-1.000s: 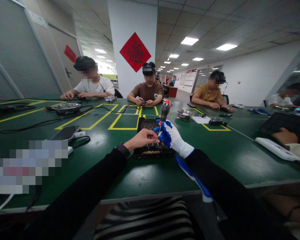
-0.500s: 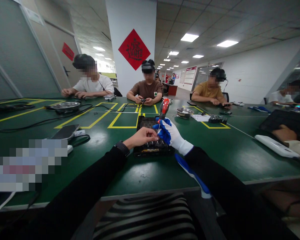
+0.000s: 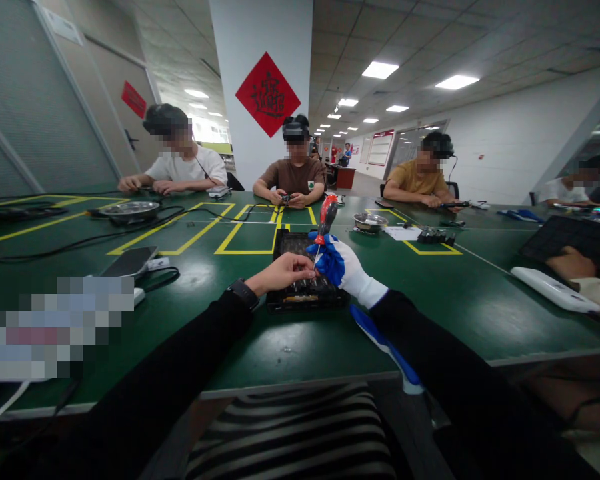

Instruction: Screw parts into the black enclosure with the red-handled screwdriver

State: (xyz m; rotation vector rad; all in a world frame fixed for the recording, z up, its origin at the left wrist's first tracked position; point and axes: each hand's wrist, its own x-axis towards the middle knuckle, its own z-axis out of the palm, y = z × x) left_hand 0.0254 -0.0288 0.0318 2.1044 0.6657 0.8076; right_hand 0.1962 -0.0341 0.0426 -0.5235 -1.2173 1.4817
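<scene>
A screwdriver [image 3: 327, 219] with a red and dark grey handle stands nearly upright, gripped in my right hand [image 3: 337, 263], which wears a white and blue glove. Its thin shaft points down between my two hands. My bare left hand [image 3: 284, 273] has thumb and fingertips pinched close beside the shaft; whether they hold the shaft or some small part is too fine to tell. Both hands are over a black open tray-like case [image 3: 307, 307] with small parts inside, partly hidden by the hands.
A blue and white glove [image 3: 386, 347] lies at the table's front edge. Left are a phone [image 3: 129, 261], cables and a metal bowl [image 3: 131, 212]. Another metal bowl [image 3: 369, 222] and dark parts [image 3: 436, 236] sit right. A white device [image 3: 555, 291] lies near a co-worker's hand. People sit opposite.
Hardly anything differs: the screwdriver and both hands keep almost the same pose over the black case. The view has shifted very slightly.
</scene>
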